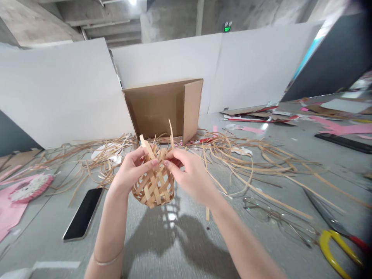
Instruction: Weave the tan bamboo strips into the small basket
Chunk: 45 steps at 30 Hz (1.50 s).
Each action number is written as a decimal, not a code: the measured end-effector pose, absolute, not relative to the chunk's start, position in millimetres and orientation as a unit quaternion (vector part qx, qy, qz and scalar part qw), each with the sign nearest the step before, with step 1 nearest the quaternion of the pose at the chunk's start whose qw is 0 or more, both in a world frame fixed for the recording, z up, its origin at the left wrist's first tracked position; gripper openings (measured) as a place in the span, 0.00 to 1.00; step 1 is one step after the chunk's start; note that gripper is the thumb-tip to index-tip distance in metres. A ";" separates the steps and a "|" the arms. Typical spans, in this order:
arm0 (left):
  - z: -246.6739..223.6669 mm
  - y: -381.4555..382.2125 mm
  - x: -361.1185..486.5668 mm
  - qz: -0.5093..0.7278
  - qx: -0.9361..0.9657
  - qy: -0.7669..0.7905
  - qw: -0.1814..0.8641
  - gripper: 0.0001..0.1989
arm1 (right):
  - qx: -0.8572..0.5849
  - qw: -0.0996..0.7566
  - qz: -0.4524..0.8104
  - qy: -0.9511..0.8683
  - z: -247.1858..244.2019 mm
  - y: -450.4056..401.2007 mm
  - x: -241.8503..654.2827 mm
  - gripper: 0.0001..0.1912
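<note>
A small woven basket of pale bamboo strips (pixel 154 190) is held up in front of me, with loose strip ends sticking up from its open top. My left hand (pixel 130 169) grips its left side, the fingers curled over the strips. My right hand (pixel 188 174) pinches the strips at the upper right of the weave, fingertips close to those of my left hand. The basket's lower part hangs free of the surface below, and my hands hide part of its top.
Tangled loose bamboo strips (pixel 232 155) spread across the grey work surface. A black phone (pixel 83 214) lies to the left; glasses (pixel 279 221) and yellow-and-red-handled scissors (pixel 337 244) lie to the right. A folded cardboard sheet (pixel 154 110) stands ahead, with pink paper (pixel 11 209) at the left.
</note>
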<state>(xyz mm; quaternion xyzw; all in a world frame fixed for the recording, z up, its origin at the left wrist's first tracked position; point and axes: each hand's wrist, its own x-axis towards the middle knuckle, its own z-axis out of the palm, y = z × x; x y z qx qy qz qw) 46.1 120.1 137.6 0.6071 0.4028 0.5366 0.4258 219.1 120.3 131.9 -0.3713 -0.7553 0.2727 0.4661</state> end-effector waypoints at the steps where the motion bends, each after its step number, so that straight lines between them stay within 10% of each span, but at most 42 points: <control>1: 137.3 120.8 46.0 0.536 0.608 0.402 0.426 0.12 | -0.368 0.466 0.274 -0.757 132.2 120.4 219.4 0.05; 45: 145.7 113.1 42.0 0.596 0.525 0.433 0.425 0.11 | -0.365 0.510 0.226 -0.745 145.9 111.1 242.7 0.13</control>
